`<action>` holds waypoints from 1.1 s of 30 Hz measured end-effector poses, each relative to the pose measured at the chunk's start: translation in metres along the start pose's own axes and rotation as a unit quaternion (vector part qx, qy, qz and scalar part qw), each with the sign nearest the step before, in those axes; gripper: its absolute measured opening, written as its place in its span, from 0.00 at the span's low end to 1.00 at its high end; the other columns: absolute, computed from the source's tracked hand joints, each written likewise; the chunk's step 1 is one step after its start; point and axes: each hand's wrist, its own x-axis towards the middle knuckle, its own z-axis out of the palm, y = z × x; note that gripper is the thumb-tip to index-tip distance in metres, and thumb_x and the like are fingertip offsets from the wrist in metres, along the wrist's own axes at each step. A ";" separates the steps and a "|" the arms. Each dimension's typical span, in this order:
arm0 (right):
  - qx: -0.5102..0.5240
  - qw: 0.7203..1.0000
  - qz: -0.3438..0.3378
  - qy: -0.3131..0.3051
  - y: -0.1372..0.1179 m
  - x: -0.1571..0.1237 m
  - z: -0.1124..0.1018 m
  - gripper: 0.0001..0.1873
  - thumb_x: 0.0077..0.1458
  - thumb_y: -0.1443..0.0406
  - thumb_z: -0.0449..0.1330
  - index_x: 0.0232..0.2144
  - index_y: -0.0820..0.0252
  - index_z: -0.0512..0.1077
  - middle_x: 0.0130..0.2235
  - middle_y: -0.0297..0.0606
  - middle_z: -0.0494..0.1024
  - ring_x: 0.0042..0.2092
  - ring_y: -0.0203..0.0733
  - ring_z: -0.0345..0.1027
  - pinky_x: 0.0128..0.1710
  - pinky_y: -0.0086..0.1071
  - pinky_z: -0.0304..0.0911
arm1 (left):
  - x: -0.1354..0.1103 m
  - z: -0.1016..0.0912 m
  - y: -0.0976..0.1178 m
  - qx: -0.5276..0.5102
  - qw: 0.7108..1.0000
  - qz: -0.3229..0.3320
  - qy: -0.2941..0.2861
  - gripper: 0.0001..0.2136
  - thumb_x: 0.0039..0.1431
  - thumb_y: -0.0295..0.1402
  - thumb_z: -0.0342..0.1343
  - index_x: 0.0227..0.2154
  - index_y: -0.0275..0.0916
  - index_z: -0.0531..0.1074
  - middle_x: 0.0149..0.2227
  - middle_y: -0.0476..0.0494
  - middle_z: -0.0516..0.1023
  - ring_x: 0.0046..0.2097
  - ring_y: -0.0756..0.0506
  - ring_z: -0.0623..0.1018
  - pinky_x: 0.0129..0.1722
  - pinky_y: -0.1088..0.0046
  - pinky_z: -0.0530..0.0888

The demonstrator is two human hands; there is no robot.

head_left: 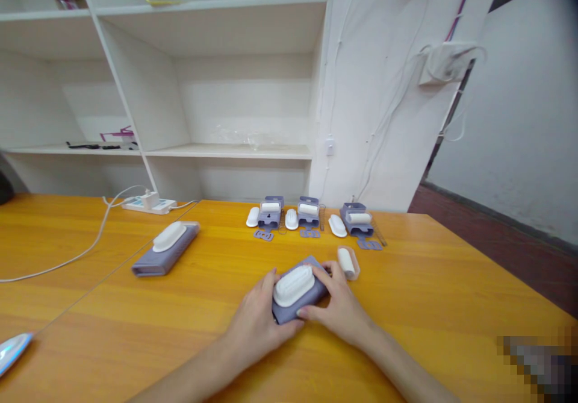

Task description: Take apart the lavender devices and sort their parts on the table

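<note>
My left hand (259, 312) and my right hand (341, 303) both hold a purple-grey plastic case (303, 308) with a white ridged oval piece (294, 286) on its upper face. The left fingers wrap its left end, with the thumb along the near edge. My right thumb presses the near side, and the right fingers reach over the white piece and the far right end. The case is tilted, its underside hidden. Just beyond my right hand lies a white roll (346, 262) in a translucent pinkish holder (355, 264).
Three opened purple-grey cases (270, 215) with white rolls, white oval pieces (337, 226), flat purple plates (369, 244) and springs (322, 216) line the back. At left are another case (162, 255), a power strip (151, 204), a cable (97, 234) and a glossy device (14, 350).
</note>
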 end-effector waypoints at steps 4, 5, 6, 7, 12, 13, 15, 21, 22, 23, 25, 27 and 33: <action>0.066 0.997 -0.011 -0.042 0.001 0.002 -0.010 0.36 0.40 0.55 0.69 0.52 0.54 0.67 0.61 0.42 0.52 0.62 0.50 0.47 0.61 0.41 0.45 | 0.004 -0.012 -0.010 -0.085 0.996 0.003 -0.042 0.33 0.41 0.40 0.66 0.51 0.40 0.62 0.55 0.39 0.68 0.54 0.39 0.69 0.54 0.63 0.65; 0.082 0.995 -0.011 -0.050 0.003 0.004 -0.013 0.33 0.42 0.55 0.67 0.52 0.54 0.68 0.61 0.42 0.54 0.61 0.50 0.49 0.61 0.41 0.46 | 0.007 -0.015 -0.013 -0.106 0.993 0.008 -0.060 0.33 0.38 0.39 0.67 0.49 0.40 0.64 0.57 0.38 0.66 0.55 0.38 0.69 0.56 0.63 0.64; 0.097 0.994 -0.012 -0.058 0.004 0.005 -0.015 0.32 0.44 0.55 0.67 0.52 0.55 0.68 0.59 0.43 0.58 0.60 0.49 0.52 0.60 0.41 0.47 | 0.010 -0.018 -0.016 -0.126 0.989 0.012 -0.077 0.33 0.36 0.39 0.69 0.48 0.39 0.65 0.58 0.37 0.65 0.57 0.38 0.67 0.57 0.62 0.63; 0.109 0.992 -0.014 -0.065 0.004 0.007 -0.018 0.31 0.45 0.56 0.66 0.52 0.56 0.68 0.57 0.44 0.62 0.58 0.49 0.55 0.59 0.41 0.49 | 0.013 -0.020 -0.019 -0.144 0.985 0.016 -0.090 0.33 0.35 0.39 0.69 0.47 0.39 0.66 0.60 0.36 0.63 0.58 0.37 0.66 0.58 0.61 0.61; 0.122 0.989 -0.011 -0.085 0.002 0.011 -0.022 0.29 0.46 0.55 0.66 0.50 0.58 0.70 0.46 0.42 0.70 0.48 0.46 0.65 0.51 0.38 0.59 | 0.021 -0.021 -0.029 -0.200 0.974 0.012 -0.107 0.32 0.35 0.38 0.70 0.46 0.39 0.67 0.62 0.35 0.57 0.61 0.38 0.61 0.61 0.61 0.56; 0.121 0.989 -0.013 -0.088 0.001 0.012 -0.023 0.29 0.46 0.55 0.66 0.50 0.58 0.71 0.45 0.41 0.70 0.48 0.46 0.65 0.51 0.38 0.59 | 0.021 -0.020 -0.029 -0.208 0.972 0.012 -0.106 0.31 0.35 0.38 0.70 0.45 0.39 0.67 0.62 0.35 0.58 0.61 0.38 0.61 0.61 0.62 0.56; 0.119 0.988 -0.021 -0.097 0.000 0.014 -0.023 0.27 0.46 0.54 0.66 0.49 0.57 0.72 0.44 0.40 0.70 0.47 0.45 0.65 0.50 0.37 0.59 | 0.020 -0.019 -0.028 -0.220 0.969 0.012 -0.107 0.30 0.34 0.38 0.71 0.44 0.39 0.67 0.61 0.35 0.61 0.60 0.38 0.64 0.60 0.63 0.58; 0.096 0.987 -0.030 -0.124 -0.001 0.019 -0.027 0.26 0.45 0.53 0.66 0.46 0.56 0.74 0.41 0.38 0.70 0.43 0.44 0.66 0.46 0.35 0.59 | 0.024 -0.023 -0.024 -0.210 0.971 0.015 -0.114 0.29 0.33 0.38 0.71 0.40 0.38 0.67 0.54 0.39 0.69 0.54 0.40 0.70 0.54 0.66 0.64; 0.088 0.987 -0.032 -0.129 -0.002 0.020 -0.028 0.26 0.45 0.53 0.66 0.47 0.55 0.74 0.41 0.38 0.70 0.43 0.44 0.66 0.46 0.35 0.59 | 0.025 -0.025 -0.025 -0.200 0.973 0.015 -0.117 0.29 0.32 0.38 0.71 0.40 0.38 0.67 0.53 0.40 0.70 0.53 0.40 0.70 0.53 0.67 0.65; 0.078 0.987 -0.035 -0.134 -0.002 0.020 -0.029 0.25 0.46 0.53 0.66 0.46 0.54 0.74 0.40 0.38 0.70 0.43 0.44 0.66 0.45 0.34 0.59 | 0.025 -0.026 -0.025 -0.189 0.974 0.015 -0.120 0.29 0.32 0.38 0.71 0.40 0.38 0.67 0.53 0.40 0.70 0.52 0.40 0.71 0.52 0.67 0.66; 0.056 0.988 -0.039 -0.138 -0.003 0.020 -0.030 0.24 0.47 0.53 0.65 0.46 0.53 0.74 0.39 0.37 0.70 0.41 0.43 0.65 0.43 0.34 0.60 | 0.026 -0.029 -0.025 -0.161 0.979 0.018 -0.124 0.29 0.32 0.40 0.71 0.40 0.38 0.67 0.51 0.41 0.71 0.51 0.40 0.71 0.51 0.67 0.66; 0.028 0.990 -0.034 -0.133 -0.005 0.020 -0.031 0.24 0.47 0.52 0.64 0.46 0.52 0.74 0.37 0.37 0.69 0.39 0.43 0.65 0.40 0.34 0.60 | 0.026 -0.031 -0.024 -0.119 0.984 0.034 -0.130 0.30 0.35 0.42 0.69 0.43 0.39 0.67 0.50 0.42 0.71 0.50 0.41 0.71 0.50 0.67 0.67; -0.055 0.995 -0.014 -0.087 -0.015 0.013 -0.025 0.28 0.45 0.49 0.64 0.48 0.51 0.72 0.38 0.38 0.68 0.40 0.45 0.65 0.41 0.36 0.61 | 0.040 -0.041 -0.010 0.140 0.965 0.189 -0.116 0.32 0.40 0.57 0.60 0.43 0.38 0.67 0.42 0.39 0.71 0.46 0.38 0.70 0.49 0.61 0.66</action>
